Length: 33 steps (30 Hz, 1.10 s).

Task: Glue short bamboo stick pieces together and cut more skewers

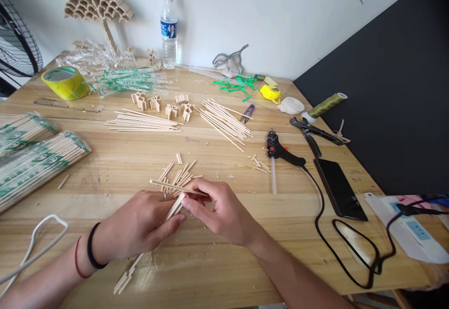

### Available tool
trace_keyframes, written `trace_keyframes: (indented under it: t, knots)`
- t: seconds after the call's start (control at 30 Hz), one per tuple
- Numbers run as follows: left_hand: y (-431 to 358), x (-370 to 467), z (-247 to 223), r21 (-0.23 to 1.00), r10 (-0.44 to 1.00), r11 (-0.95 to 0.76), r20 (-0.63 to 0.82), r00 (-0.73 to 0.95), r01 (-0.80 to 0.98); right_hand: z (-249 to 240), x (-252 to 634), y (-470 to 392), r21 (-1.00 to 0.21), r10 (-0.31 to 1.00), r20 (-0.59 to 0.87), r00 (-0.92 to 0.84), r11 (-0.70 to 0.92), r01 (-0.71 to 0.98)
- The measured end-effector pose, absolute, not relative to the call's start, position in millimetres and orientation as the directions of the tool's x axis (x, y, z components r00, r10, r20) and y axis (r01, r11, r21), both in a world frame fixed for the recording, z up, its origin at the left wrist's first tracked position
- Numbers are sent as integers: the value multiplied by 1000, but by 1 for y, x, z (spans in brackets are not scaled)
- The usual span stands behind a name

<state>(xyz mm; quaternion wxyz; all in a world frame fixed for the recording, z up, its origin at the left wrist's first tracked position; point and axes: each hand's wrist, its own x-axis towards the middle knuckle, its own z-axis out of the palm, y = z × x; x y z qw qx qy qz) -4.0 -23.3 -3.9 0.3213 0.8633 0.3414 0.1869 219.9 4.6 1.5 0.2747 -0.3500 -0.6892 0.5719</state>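
Wooden sticks (175,208) pinched between fingers of left hand (140,224) and right hand (220,213), palms down.

Left hand (140,224) and right hand (220,213) meet, fingers seemingly pinched.

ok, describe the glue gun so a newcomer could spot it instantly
Start at the wooden table and go right of the hands, towards the flat black phone. The black hot glue gun lies beside it, the only tool trailing a looping black cable with a clear glue stick protruding.
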Motion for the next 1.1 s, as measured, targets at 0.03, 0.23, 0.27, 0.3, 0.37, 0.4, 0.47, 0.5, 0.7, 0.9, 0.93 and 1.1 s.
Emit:
trace_keyframes:
  t: [0.03,0.23,0.27,0.3,0.37,0.4,0.47,0.5,0.7,0.9,0.93,1.1]
  knots:
    - [-23,-4,-4,681,710,-560,100,697,472,1,220,5,-981,796,-21,-605,101,167]
    - [-23,-3,-2,683,709,-559,99,698,470,1,219,5,-982,794,-23,-608,96,162]
    - [-24,-3,-2,682,709,-560,101,698,470,1,219,5,-982,794,-21,-608,97,160]
    - [-24,-3,-3,681,709,-562,103,698,470,1,220,5,-982,793,-18,-609,100,159]
    - [-24,-4,-3,678,708,-566,109,698,469,1,220,4,-981,794,-15,-608,105,161]
    - [-24,-4,-3,677,708,-568,111,698,469,0,220,4,-981,794,-16,-608,106,164]
    - [-24,-4,-3,675,707,-570,113,698,469,1,220,4,-979,794,-17,-608,109,170]
    - [-24,-3,-3,676,707,-569,111,698,468,1,220,5,-979,794,-19,-608,110,174]
    - [-23,-3,-2,685,709,-562,110,697,464,2,220,5,-978,793,-12,-608,118,174]
    - [-23,-3,-3,679,709,-571,125,694,461,1,220,4,-978,797,-18,-604,112,177]
    - [-23,-3,-3,684,709,-569,128,693,456,1,220,4,-979,797,-18,-604,110,174]
    - [-23,-2,-1,728,716,-537,125,687,426,3,221,4,-985,801,-15,-598,92,148]
